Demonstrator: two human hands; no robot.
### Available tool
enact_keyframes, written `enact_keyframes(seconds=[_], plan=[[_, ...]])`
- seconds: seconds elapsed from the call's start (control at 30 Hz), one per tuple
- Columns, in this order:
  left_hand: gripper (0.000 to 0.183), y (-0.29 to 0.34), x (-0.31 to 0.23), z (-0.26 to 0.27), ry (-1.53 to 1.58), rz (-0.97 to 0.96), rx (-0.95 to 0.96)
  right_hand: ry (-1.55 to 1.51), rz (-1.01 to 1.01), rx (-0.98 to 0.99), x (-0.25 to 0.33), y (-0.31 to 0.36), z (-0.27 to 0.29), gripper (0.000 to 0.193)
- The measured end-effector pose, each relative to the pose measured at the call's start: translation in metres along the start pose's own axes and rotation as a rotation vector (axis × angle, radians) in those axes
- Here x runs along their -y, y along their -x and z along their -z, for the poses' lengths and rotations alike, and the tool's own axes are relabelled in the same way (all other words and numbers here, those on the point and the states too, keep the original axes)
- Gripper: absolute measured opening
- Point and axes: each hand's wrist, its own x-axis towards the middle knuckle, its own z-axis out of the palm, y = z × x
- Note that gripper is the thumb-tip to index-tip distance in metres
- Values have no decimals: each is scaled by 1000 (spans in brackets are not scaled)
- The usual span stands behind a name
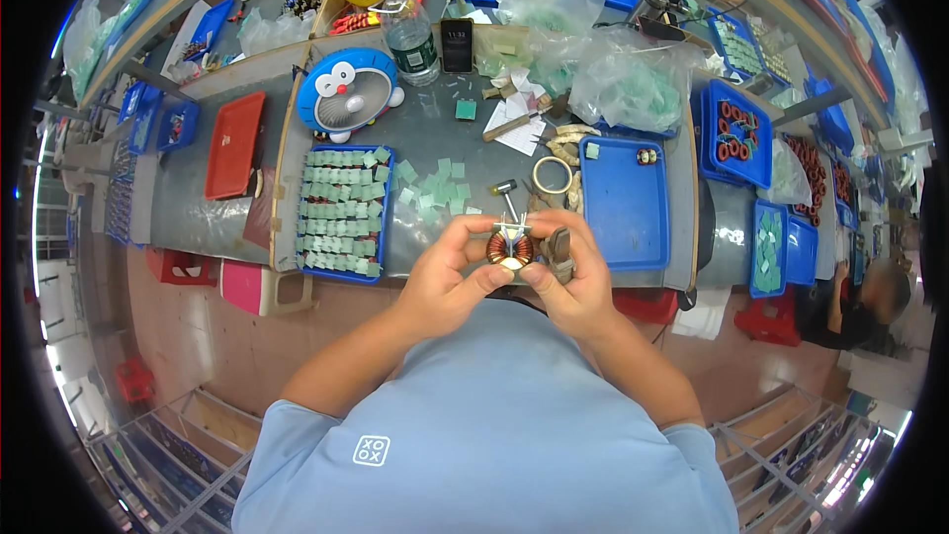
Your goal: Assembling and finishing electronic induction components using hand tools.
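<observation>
Between both hands, just past the bench's front edge, I hold a copper-wound toroidal coil (pixel 510 247) with pale upright leads at its top. My left hand (pixel 447 279) pinches its left side with thumb and fingers. My right hand (pixel 577 285) closes on its right side, and a brownish strip (pixel 560 253) lies against those fingers; what it is I cannot tell. Beyond the coil lies a small hammer (pixel 507 196), with a tape roll (pixel 552 175) to its right. Thin green squares (pixel 435 186) are scattered on the bench to the left of the hammer.
A blue tray (pixel 388 237) with rows of green-topped pieces stands left. Another blue tray (pixel 625 222) at right holds a coil (pixel 647 156). Farther back are a blue cartoon-faced fan (pixel 346 94), a plastic bottle (pixel 410 47), a phone (pixel 457 45) and plastic bags (pixel 628 79).
</observation>
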Motion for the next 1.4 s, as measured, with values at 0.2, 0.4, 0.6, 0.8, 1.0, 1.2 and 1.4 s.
enact_keyframes(seconds=[0.2,0.4,0.6,0.8,1.0,1.2,1.4], plan=[[52,1,11,19,86,77,-126,-239,-244,-86,-29,9,-32,37],[51,8,9,56,155,155,-303,457,-514,181,-186,59,-75,45],[27,14,-4,70,271,227,-325,721,-169,64,-237,63,-97,39],[29,23,-5,83,219,156,-329,800,-328,-346,-252,71,-29,34],[51,10,-10,78,154,239,-270,844,-616,-51,-279,71,-6,31],[58,19,-5,82,180,223,-150,735,-567,-192,-269,43,3,22],[55,15,0,79,322,267,-119,823,-569,-449,-285,81,1,31]])
